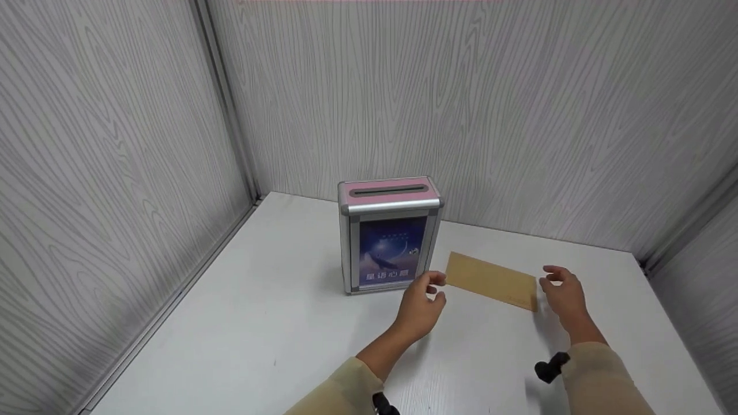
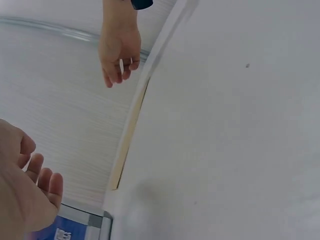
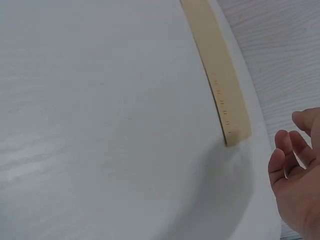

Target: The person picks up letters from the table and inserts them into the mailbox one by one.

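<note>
A tan paper envelope (image 1: 491, 281) lies flat on the white table, to the right of an upright slotted box (image 1: 392, 236). My left hand (image 1: 421, 305) hovers at the envelope's left end, in front of the box, its fingers loosely bent and holding nothing. Off the right end of the envelope is my right hand (image 1: 565, 293), also loosely curled with nothing in it. In the right wrist view, a gap shows between the right hand (image 3: 300, 175) and the envelope (image 3: 220, 75), which carries small red print along one edge.
The box has a pink top with a long dark slot (image 1: 389, 190), a silver frame and a blue picture on its front door. Grey wood-grain walls (image 1: 461, 104) enclose the white table (image 1: 259, 323) at the back and both sides.
</note>
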Tool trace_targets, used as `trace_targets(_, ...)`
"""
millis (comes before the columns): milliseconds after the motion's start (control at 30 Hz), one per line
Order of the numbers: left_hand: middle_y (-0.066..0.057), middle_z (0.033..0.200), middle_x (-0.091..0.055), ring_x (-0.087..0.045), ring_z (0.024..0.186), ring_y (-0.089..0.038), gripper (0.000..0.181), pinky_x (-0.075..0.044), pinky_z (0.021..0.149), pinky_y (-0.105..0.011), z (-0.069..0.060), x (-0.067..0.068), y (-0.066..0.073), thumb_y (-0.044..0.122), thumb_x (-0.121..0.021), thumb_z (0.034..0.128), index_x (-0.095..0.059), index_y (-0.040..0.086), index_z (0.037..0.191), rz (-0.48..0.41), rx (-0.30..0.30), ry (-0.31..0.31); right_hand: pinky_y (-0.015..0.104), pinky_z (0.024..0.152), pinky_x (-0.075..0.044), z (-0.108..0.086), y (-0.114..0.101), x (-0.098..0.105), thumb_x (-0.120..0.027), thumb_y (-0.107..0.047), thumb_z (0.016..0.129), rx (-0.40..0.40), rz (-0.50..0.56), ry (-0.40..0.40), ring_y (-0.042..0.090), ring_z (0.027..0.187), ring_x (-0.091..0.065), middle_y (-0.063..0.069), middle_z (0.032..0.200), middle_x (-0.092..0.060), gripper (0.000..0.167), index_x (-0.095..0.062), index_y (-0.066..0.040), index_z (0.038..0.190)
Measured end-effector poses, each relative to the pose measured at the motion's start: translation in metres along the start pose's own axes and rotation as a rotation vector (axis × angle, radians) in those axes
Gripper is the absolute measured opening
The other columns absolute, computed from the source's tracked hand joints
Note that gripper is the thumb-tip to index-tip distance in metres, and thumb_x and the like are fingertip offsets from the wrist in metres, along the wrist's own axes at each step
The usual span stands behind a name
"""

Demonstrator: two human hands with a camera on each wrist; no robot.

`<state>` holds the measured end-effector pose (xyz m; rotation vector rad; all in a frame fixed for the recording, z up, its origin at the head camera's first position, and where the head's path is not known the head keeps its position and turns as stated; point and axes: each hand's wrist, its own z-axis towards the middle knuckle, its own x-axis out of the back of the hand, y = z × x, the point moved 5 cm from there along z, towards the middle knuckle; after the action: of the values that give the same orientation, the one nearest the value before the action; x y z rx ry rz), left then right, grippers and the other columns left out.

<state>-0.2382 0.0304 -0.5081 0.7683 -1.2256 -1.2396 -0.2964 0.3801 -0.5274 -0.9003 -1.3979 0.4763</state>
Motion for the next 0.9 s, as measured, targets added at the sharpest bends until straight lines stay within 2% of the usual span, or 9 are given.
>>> trace_targets(167,-0.013,0.144,-0.065,-0.063,0.125,-0.034,0.041,-0.054,0.103,-0.038,0.006,-0.022,-0.020,0.008,-0.062,0.1039,-0.060,0.009,0.145,0.021,0.081,-0.084,0.051,0.110,-0.048,0.007,0.016,-0.014,-0.054,-0.021,0.112,-0.009,-0.003,-0.078,0.046,0.141,-0.048,0.034,0.157,-0.041,0.057,-0.039,0.002,0.162)
trace_targets(400,-0.015,0.156,-0.056,-0.064,0.129,-0.030,0.054,-0.057,0.105,-0.042,0.030,-0.041,-0.042,0.011,-0.066,0.1010,-0.054,0.010,0.154,0.026,0.198,-0.150,0.064,0.127,-0.034,0.018,0.027,-0.026,-0.055,-0.034,0.112,-0.028,-0.091,-0.230,0.052,0.152,-0.034,0.038,0.163,-0.027,0.081,-0.013,0.004,0.170)
trace_targets(633,-0.028,0.159,-0.047,-0.065,0.132,-0.039,0.072,-0.058,0.106,-0.044,0.034,-0.037,-0.053,0.009,-0.065,0.0921,-0.043,-0.002,0.160,0.006,0.256,-0.171,0.071,0.129,-0.026,0.019,0.015,-0.031,-0.053,-0.042,0.113,-0.011,-0.175,-0.359,0.064,0.156,-0.022,0.046,0.166,-0.011,0.095,0.006,0.005,0.170)
trace_targets(767,-0.026,0.167,-0.043,-0.063,0.138,-0.037,0.077,-0.057,0.110,-0.041,0.032,-0.037,-0.056,0.010,-0.066,0.0938,-0.036,-0.003,0.164,-0.051,0.314,-0.196,0.071,0.130,-0.023,0.023,0.018,-0.030,-0.056,-0.042,0.112,-0.027,-0.214,-0.371,0.064,0.157,-0.018,0.047,0.166,-0.008,0.098,0.007,0.006,0.169)
trace_targets(900,-0.023,0.173,-0.038,-0.060,0.144,-0.037,0.079,-0.055,0.112,-0.040,0.029,-0.036,-0.057,0.009,-0.064,0.0960,-0.031,-0.002,0.167,-0.139,0.347,-0.209,0.072,0.130,-0.021,0.023,0.021,-0.029,-0.057,-0.042,0.110,-0.053,-0.244,-0.375,0.064,0.158,-0.014,0.047,0.167,-0.003,0.097,0.003,0.006,0.169)
